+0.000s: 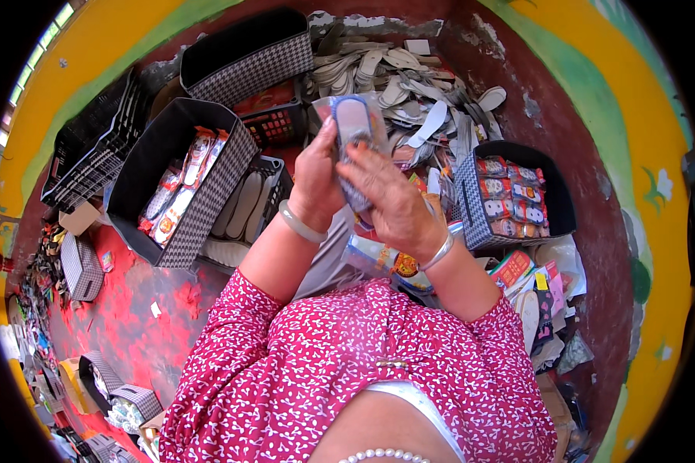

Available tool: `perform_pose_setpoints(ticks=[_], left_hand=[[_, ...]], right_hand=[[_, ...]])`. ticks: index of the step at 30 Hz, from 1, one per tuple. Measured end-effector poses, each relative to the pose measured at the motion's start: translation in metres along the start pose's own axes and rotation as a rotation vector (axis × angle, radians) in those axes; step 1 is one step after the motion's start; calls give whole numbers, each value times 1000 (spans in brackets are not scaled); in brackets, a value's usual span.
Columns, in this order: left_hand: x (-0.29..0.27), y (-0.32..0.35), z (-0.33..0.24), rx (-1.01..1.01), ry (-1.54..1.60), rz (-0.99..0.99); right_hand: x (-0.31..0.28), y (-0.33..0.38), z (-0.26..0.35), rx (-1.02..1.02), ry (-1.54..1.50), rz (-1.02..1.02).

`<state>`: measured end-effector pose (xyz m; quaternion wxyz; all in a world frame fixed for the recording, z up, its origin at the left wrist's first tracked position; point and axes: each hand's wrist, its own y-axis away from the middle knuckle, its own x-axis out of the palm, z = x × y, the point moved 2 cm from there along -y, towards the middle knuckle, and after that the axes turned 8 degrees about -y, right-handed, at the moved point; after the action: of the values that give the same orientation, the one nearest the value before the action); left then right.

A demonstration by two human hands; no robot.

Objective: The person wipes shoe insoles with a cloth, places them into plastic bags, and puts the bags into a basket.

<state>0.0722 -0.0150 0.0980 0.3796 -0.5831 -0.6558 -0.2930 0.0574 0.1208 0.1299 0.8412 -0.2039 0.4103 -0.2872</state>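
Far, slightly right of the middle, lies a broad heap of pale, flat, foot-shaped insoles (428, 123). On the left stands a deep black box with black-and-white checked fabric sides (210, 201), containing slim orange-and-white packets (201, 158); on the right, a smaller checked fabric box (470, 202) contains rows of small packets (496, 187). Between these boxes, lifted in the hands, is a long grey insole-like piece with blue edge (353, 116). Clear plastic film (377, 119) shows around its far end; I cannot tell if it encloses the piece. The left hand (316, 177) closes on the left edge, while the right hand (390, 201) lays its fingers across the face, their pressure unclear. The piece is probably light, soft and bendable, the film slippery; the long edges seem the surest hold.
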Motion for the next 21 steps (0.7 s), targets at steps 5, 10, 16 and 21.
perform_pose_setpoints(ticks=[5,10,16,21], left_hand=[[-6,1,-23,65,51,-79],[-29,-2,-44,131,111,-144],[-23,2,-48,190,177,-51],[1,8,-41,136,102,-37]], right_hand=[[7,29,8,-34,-40,101],[-18,56,-19,235,90,95],[-65,51,-38,737,-1301,-601],[-54,57,-55,738,-1559,-630]])
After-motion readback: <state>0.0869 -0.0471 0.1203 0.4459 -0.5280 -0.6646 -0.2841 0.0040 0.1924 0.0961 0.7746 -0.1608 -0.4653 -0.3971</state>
